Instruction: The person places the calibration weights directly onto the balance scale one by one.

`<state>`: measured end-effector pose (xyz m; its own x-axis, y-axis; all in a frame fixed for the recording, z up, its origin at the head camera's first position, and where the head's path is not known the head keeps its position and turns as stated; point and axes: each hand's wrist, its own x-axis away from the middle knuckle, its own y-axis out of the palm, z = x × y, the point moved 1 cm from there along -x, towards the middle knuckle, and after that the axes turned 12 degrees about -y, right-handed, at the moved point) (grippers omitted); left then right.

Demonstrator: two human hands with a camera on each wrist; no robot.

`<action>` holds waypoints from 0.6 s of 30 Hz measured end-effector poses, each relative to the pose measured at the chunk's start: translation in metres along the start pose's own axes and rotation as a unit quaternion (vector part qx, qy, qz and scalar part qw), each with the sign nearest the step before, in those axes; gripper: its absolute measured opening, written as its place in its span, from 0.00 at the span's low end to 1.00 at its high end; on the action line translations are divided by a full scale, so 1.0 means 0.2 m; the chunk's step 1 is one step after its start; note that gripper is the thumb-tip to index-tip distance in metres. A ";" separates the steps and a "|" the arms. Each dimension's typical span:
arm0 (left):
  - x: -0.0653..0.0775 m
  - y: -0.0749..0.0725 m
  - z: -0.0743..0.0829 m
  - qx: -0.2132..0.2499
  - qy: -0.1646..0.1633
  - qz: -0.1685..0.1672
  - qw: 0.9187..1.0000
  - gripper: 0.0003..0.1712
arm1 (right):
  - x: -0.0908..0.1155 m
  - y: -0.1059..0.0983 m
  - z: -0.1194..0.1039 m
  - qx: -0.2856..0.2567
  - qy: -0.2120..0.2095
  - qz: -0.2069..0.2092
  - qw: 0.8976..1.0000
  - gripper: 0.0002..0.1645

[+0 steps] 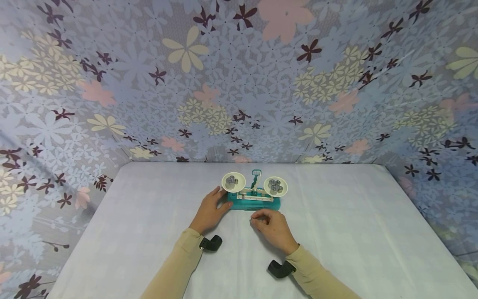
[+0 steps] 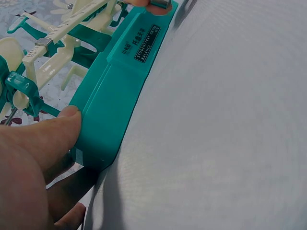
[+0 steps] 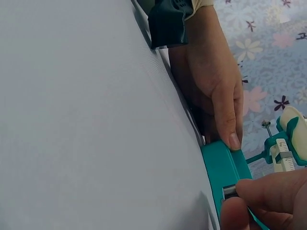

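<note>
A teal student tray balance stands on the table, its cream pans at the left and right. Several metal weights sit in the left pan, and several more in the right pan. My left hand grips the left end of the base, the thumb on its edge and the fingers around the far side, partly hidden. In front of the balance, my right hand pinches a small shiny metal cylinder between thumb and forefinger.
A white cloth covers the table. Flowered fabric hangs behind the table and at its sides. Black wrist cameras are strapped over the beige sleeves.
</note>
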<state>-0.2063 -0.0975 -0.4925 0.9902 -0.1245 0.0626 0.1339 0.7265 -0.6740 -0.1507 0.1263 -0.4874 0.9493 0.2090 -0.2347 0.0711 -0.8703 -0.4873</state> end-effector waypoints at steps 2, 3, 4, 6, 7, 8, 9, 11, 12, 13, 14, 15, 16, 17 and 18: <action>0.00 0.00 0.00 0.001 0.000 0.000 1.000 0.33 | 0.00 0.00 0.00 -0.002 0.001 -0.002 1.000 0.03; 0.00 0.00 0.00 0.002 0.001 0.001 1.000 0.33 | 0.00 0.00 0.00 -0.003 0.001 -0.002 1.000 0.03; 0.00 0.00 0.00 0.003 0.001 0.001 1.000 0.33 | 0.00 0.00 0.00 -0.004 0.001 -0.003 1.000 0.03; 0.00 0.00 0.00 0.002 0.001 0.001 1.000 0.33 | 0.00 0.00 0.00 -0.006 0.000 -0.003 1.000 0.03; 0.00 0.00 0.00 0.001 0.001 0.001 1.000 0.33 | 0.00 0.00 0.00 -0.008 -0.001 -0.003 1.000 0.03; 0.00 0.00 0.00 0.001 0.000 0.001 1.000 0.33 | 0.00 0.00 0.00 -0.009 -0.001 -0.004 1.000 0.03; 0.00 0.00 0.00 0.000 0.000 0.001 1.000 0.33 | 0.00 0.00 -0.01 -0.011 -0.001 -0.004 1.000 0.03; 0.00 0.00 -0.01 -0.001 0.000 0.000 1.000 0.33 | 0.00 0.00 -0.01 -0.014 -0.002 -0.004 1.000 0.02; 0.00 0.00 -0.01 -0.001 0.000 0.000 1.000 0.33 | 0.00 0.00 -0.01 -0.016 -0.002 -0.005 1.000 0.02; 0.00 0.00 -0.01 -0.001 0.000 0.000 1.000 0.33 | 0.00 0.00 -0.01 -0.016 0.000 -0.005 1.000 0.02; 0.00 0.00 -0.01 0.000 0.000 0.000 1.000 0.33 | 0.00 0.00 -0.01 -0.018 -0.001 -0.004 1.000 0.02; 0.00 0.00 -0.01 0.000 0.000 0.000 1.000 0.33 | 0.00 0.00 -0.01 -0.018 -0.002 -0.004 1.000 0.02; 0.00 0.00 0.00 0.000 0.000 0.000 1.000 0.33 | 0.00 0.00 -0.01 -0.018 -0.002 -0.003 1.000 0.02; 0.00 0.00 0.00 0.000 0.001 0.001 1.000 0.33 | 0.00 0.00 -0.01 -0.018 -0.003 -0.003 1.000 0.02; 0.00 0.00 0.00 0.000 0.002 0.001 1.000 0.33 | 0.00 0.00 -0.01 -0.018 -0.004 -0.003 1.000 0.02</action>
<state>-0.2069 -0.0974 -0.4938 0.9904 -0.1250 0.0587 0.1317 0.7268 -0.6741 -0.1506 0.1255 -0.4862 0.9461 0.2188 -0.2387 0.0890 -0.8845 -0.4580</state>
